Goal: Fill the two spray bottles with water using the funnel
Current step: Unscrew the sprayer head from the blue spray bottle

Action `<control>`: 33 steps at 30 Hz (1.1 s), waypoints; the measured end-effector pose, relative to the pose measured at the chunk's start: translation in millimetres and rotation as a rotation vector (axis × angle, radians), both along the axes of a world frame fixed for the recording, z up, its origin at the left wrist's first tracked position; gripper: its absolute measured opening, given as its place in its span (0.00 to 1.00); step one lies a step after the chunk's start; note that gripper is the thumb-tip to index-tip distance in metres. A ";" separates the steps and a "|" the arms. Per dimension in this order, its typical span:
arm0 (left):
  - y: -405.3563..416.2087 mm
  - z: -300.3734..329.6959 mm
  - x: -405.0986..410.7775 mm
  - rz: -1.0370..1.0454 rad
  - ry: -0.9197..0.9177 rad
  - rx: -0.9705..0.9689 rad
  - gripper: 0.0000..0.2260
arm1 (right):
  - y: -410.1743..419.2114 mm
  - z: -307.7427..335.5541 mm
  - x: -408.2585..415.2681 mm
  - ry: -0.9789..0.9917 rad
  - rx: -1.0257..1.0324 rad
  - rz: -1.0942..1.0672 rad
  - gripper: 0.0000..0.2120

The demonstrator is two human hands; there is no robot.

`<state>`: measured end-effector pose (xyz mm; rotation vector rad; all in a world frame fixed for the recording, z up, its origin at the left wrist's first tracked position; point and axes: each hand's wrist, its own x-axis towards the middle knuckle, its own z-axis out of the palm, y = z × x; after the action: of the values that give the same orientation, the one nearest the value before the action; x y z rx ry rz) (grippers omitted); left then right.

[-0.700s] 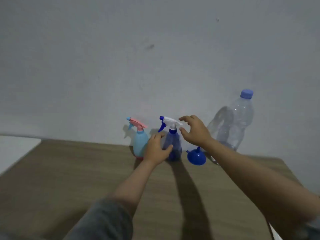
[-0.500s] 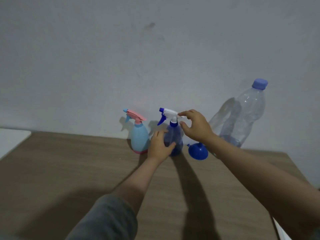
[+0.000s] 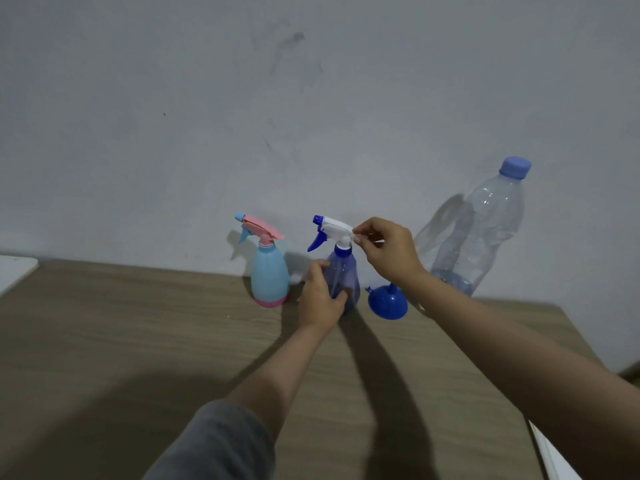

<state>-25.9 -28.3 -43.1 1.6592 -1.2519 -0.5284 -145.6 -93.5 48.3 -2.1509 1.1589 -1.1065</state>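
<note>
while the dark blue spray bottle (image 3: 343,278) stands upright on the counter (image 3: 138,341), its long axis vertical, its white trigger head (image 3: 334,228) points left with a blue nozzle tip and blue trigger. the left hand (image 3: 320,297) has its grip wrapped round the translucent blue body, and the right hand (image 3: 388,252) pinches the rear end of the white head between thumb and fingertips. just to its left, apart from it, stands the light blue spray bottle (image 3: 270,275), also upright, with a pink base band and a pink head whose light blue nozzle likewise points left. to the right of the dark bottle the blue funnel (image 3: 386,301) lies tilted on the counter, wide mouth toward the camera, spout up and back. behind it, near the wall (image 3: 311,116), a large clear water bottle (image 3: 481,230) with a blue cap stands upright, water only near its bottom.
</note>
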 end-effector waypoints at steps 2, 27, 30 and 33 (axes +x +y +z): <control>11.6 7.7 -1.7 -0.018 -0.017 -0.015 0.23 | 9.4 5.7 -5.5 -0.030 0.009 -0.005 0.04; 182.1 -6.2 -60.6 0.022 -0.182 0.073 0.25 | 171.6 -37.0 -56.6 -0.434 0.233 -0.031 0.17; 183.0 -5.9 -60.1 0.028 -0.186 0.075 0.26 | 174.8 -48.3 -50.8 -0.428 0.290 -0.059 0.16; 182.0 -8.4 -58.4 0.025 -0.181 0.089 0.27 | 175.5 -51.6 -47.0 -0.344 0.289 -0.054 0.15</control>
<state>-84.3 153.7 -51.5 1.8279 -1.3526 -0.4323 -192.6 82.0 -3.3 -1.6449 1.1401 -1.1928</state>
